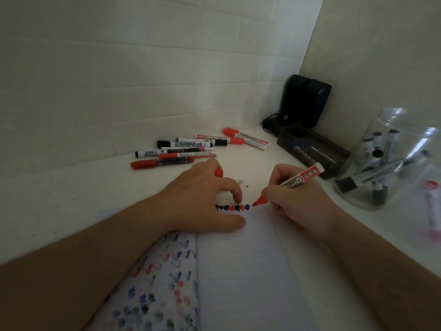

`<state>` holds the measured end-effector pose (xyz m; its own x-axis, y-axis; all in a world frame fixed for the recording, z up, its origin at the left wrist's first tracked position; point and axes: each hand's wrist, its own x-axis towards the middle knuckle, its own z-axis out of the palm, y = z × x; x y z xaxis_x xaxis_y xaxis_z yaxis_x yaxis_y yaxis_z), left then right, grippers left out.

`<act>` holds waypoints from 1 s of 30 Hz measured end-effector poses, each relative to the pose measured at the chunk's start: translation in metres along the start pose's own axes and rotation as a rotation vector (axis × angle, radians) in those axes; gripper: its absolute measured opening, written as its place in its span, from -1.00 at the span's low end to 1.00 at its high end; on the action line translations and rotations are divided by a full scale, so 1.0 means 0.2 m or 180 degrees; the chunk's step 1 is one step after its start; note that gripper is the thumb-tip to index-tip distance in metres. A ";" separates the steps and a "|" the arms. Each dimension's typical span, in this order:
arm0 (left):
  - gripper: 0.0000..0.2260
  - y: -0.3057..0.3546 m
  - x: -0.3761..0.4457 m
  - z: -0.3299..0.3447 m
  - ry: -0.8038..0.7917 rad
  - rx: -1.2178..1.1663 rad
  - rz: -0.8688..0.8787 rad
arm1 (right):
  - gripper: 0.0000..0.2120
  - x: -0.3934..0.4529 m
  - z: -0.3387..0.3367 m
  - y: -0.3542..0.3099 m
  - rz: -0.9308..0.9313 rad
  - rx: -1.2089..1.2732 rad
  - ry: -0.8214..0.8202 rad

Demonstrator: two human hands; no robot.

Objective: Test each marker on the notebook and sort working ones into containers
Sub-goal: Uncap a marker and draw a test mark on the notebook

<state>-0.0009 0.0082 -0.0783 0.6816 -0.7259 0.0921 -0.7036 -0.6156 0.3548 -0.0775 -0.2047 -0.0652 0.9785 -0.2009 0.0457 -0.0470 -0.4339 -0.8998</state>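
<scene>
An open lined notebook point(241, 263) lies in front of me, its left page full of coloured test marks. My right hand point(294, 201) grips an uncapped red marker point(298, 181) with its tip at the end of a row of red, blue and black marks point(232, 207) on the right page. My left hand point(202, 197) rests on the notebook's top edge and holds the red cap point(218, 172) in its fingers. A pile of several capped markers point(188, 149) lies on the white table behind my hands.
A clear plastic jar point(391, 158) at the right holds several black markers. A second clear container point(433, 206) with a red marker stands at the far right edge. A dark tray point(310, 149) and a black device point(305, 101) sit in the corner by the wall.
</scene>
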 end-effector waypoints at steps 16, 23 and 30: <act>-0.61 0.01 0.01 0.01 -0.0194 0.0007 -0.0009 | -0.79 0.03 0.02 0.03 0.0183 -0.0287 0.0157; -0.61 0.01 0.01 0.01 -0.0179 -0.0007 0.0003 | -0.76 0.03 0.02 0.04 0.0226 -0.0141 0.0241; -0.62 0.01 0.01 0.01 -0.0161 -0.0001 0.0007 | -0.76 0.03 0.03 0.04 0.0116 -0.0333 0.0331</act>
<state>-0.0007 0.0050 -0.0797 0.6690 -0.7419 0.0456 -0.7050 -0.6140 0.3548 -0.0716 -0.2029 -0.0745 0.9500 -0.3059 0.0635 -0.1081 -0.5126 -0.8518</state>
